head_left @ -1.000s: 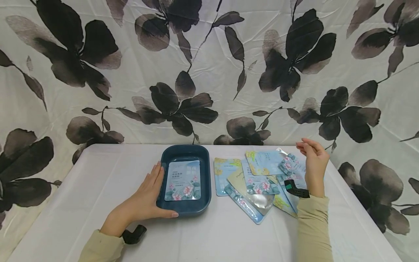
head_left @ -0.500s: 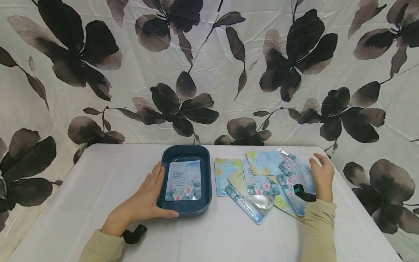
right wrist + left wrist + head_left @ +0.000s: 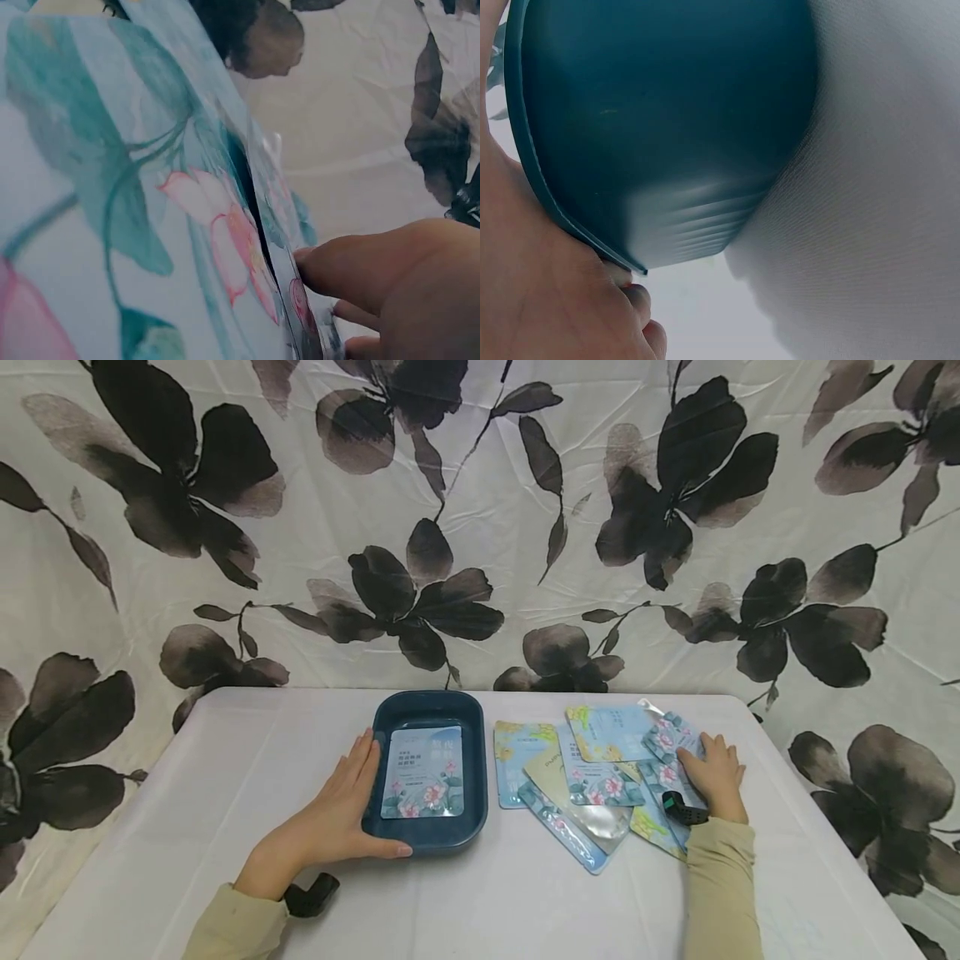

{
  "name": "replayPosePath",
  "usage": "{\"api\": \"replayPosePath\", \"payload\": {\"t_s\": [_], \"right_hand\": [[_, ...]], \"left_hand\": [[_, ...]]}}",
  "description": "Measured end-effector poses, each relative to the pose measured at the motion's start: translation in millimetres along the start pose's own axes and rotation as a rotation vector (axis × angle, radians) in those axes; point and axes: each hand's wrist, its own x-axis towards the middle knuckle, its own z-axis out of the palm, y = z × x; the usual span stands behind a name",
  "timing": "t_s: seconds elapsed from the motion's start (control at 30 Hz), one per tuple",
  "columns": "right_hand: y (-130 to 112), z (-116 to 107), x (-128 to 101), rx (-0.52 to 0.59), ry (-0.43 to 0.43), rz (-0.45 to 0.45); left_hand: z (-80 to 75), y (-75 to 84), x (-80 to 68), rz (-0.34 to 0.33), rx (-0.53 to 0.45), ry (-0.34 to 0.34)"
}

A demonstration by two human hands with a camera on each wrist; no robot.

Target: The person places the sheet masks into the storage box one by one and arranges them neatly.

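Observation:
In the head view, my left hand (image 3: 326, 810) rests along the left side of a dark blue tray (image 3: 475, 827), fingers straight and thumb at its near edge. Inside the tray lies a flat, pale blue face mask packet (image 3: 422, 772) printed with pink flowers. The left wrist view shows the tray's outer wall (image 3: 667, 127) beside the hand. My right hand (image 3: 716, 777) touches a floral mask packet (image 3: 663, 774) at the right end of a pile, thumb spread from the fingers. Its fingertips meet the packet edge in the right wrist view; any underside contact is hidden.
Several overlapping packets lie right of the tray, among them a yellow-blue packet (image 3: 611, 732), a pale green one (image 3: 551, 772) and a narrow blue one (image 3: 566, 831). A white cloth covers the table (image 3: 540, 902). Floral fabric (image 3: 480, 527) hangs behind it.
My right hand first moves right and nearer, off the pile's upper right, then comes back left and lowers onto the floral packet. My left hand and the tray stay in place.

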Motion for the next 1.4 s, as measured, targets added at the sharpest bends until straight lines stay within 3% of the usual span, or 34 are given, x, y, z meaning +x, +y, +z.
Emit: {"api": "replayPosePath", "payload": {"t_s": [0.1, 0.2, 0.5, 0.83, 1.2, 1.4], "right_hand": [[1, -1, -2, -0.023, -0.056, 0.017], [0, -4, -5, -0.023, -0.057, 0.021], [-1, -13, -11, 0.028, 0.054, 0.118], [1, -15, -13, 0.108, 0.092, 0.205], [4, -21, -12, 0.203, 0.12, 0.192], [9, -30, -10, 0.301, 0.056, 0.145]], "left_hand": [[1.2, 0.1, -0.2, 0.005, -0.009, -0.002], [1.9, -0.3, -0.5, 0.0, -0.006, -0.008], [-0.7, 0.4, 1.5, -0.004, -0.012, -0.009], [-2.2, 1.7, 3.7, -0.01, 0.001, -0.013], [-4.3, 3.3, 6.4, -0.021, -0.006, -0.013], [-2.6, 4.2, 6.5, -0.024, -0.011, -0.009]]}}
